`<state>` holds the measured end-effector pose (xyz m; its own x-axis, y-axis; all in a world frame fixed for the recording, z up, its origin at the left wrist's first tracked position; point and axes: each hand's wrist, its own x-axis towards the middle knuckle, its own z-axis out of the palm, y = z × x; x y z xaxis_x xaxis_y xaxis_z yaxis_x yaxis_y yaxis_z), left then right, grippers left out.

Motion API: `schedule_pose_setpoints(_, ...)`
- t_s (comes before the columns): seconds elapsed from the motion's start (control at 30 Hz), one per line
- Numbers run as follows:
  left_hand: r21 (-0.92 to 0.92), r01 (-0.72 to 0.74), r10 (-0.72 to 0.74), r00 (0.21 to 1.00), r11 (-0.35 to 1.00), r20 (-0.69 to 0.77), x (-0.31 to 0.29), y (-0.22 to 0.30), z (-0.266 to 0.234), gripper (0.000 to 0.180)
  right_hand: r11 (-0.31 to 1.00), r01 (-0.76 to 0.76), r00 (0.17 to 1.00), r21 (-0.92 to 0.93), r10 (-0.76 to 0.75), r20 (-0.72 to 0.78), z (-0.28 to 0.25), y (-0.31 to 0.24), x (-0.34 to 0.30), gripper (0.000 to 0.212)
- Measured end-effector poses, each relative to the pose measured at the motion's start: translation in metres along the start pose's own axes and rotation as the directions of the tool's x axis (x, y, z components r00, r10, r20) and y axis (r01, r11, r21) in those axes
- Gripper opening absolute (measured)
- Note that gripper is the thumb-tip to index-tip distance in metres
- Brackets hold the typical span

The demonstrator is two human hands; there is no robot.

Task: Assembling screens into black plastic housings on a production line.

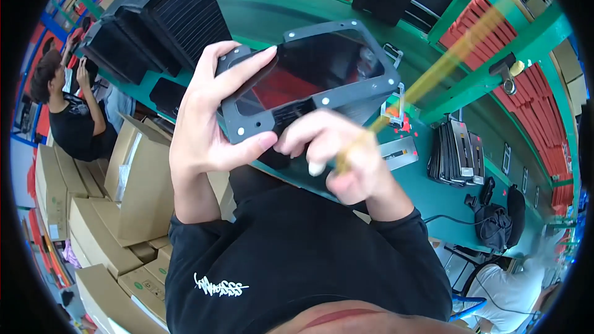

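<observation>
My left hand [201,102] grips the left end of a dark grey frame-like fixture [354,94], thumb below and fingers over the top. White round dots show along its rim. A glossy black panel [328,59], like a phone screen, lies within the frame and reflects red. Close to the lower edge of the fixture is my right hand [352,151], smeared by motion, with its fingers curled. A long, translucent yellow strip [427,80] runs from its fingers toward the upper right; it is blurred, and its material is unclear.
Black stacked trays [176,15] stand at the back left of the green bench [266,3]. Thin grey panels [455,154] are stacked at right, near a black bag [495,222]. Cardboard boxes [145,185] crowd the left. Other people [71,117] are at far left and lower right.
</observation>
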<state>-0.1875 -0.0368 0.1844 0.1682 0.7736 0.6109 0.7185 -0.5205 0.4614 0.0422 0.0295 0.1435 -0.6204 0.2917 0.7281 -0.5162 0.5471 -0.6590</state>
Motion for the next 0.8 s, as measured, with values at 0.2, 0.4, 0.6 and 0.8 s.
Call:
schedule_pose_setpoints(0.2,-0.698,0.332,-0.482,0.876,0.634,-0.022,0.007,-0.037,-0.004,0.059,0.979,0.106,0.918,0.173,-0.03,-0.395,-0.081,-0.048,0.032,0.062)
schedule_pose_setpoints(0.4,-0.036,0.44,-0.429,0.848,0.897,-0.311,-0.095,-0.149,0.045,0.053,0.743,0.105,0.82,0.661,0.312,-0.48,-0.175,-0.012,-0.029,0.051)
schedule_pose_setpoints(0.6,-0.782,0.493,-0.871,0.474,0.383,-0.127,-0.152,-0.223,0.104,0.046,0.329,0.227,0.932,0.917,0.2,-0.303,-0.206,0.053,-0.083,0.041)
schedule_pose_setpoints(0.8,-0.611,0.672,-0.798,0.593,0.419,0.105,-0.216,-0.275,0.096,0.047,0.497,-0.753,0.629,-0.431,0.353,-0.693,-0.256,0.193,-0.102,0.025)
